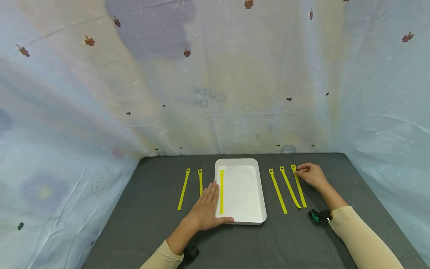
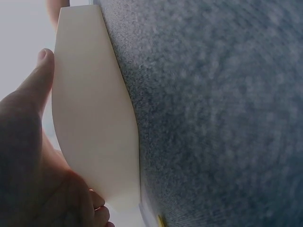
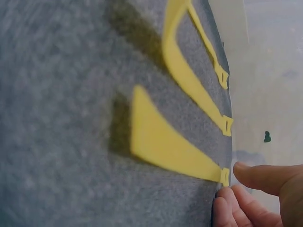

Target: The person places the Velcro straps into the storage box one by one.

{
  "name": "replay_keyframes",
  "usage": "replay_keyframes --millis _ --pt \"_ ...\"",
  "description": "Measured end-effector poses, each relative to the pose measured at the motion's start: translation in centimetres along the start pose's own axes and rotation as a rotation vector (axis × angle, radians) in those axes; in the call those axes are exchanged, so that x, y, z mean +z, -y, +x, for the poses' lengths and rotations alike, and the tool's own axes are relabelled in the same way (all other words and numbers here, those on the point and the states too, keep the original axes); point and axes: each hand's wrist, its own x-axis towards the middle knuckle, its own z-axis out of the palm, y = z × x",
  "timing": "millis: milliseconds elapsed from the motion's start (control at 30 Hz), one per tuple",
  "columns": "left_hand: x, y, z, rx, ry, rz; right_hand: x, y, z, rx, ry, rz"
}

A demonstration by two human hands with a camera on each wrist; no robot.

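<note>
A shallow white tray (image 1: 243, 194) lies on the dark table, with one yellow cable strap (image 1: 221, 194) lengthwise inside along its left side. My left hand (image 1: 207, 209) rests at the tray's left edge, fingers extended and thumb along the near edge. The left wrist view shows the tray's pale side wall (image 2: 94, 104) close to that thumb. On the right, my right hand (image 1: 312, 175) is at the slotted head of the rightmost yellow strap (image 1: 300, 190). In the right wrist view, a gap shows between thumb (image 3: 258, 177) and fingers beside that head.
Left of the tray lie two more yellow straps; the outer strap (image 1: 183, 189) is in full view, the inner strap (image 1: 201, 179) partly behind my left hand. Two others, a strap (image 1: 277, 190) and a bent-ended strap (image 1: 290, 186), lie right of the tray. A patterned curtain (image 1: 215, 93) hangs behind the table.
</note>
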Motion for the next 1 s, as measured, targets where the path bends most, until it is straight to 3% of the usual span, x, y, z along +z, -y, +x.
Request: replay_keyframes --millis 500,1000 --pt "0.0 0.0 0.0 0.000 0.003 -0.005 0.7 -1.0 1.2 0.001 -0.040 -0.048" --pt "0.0 -0.1 0.0 -0.003 0.002 -0.031 0.7 -0.1 1.4 0.061 -0.040 -0.074"
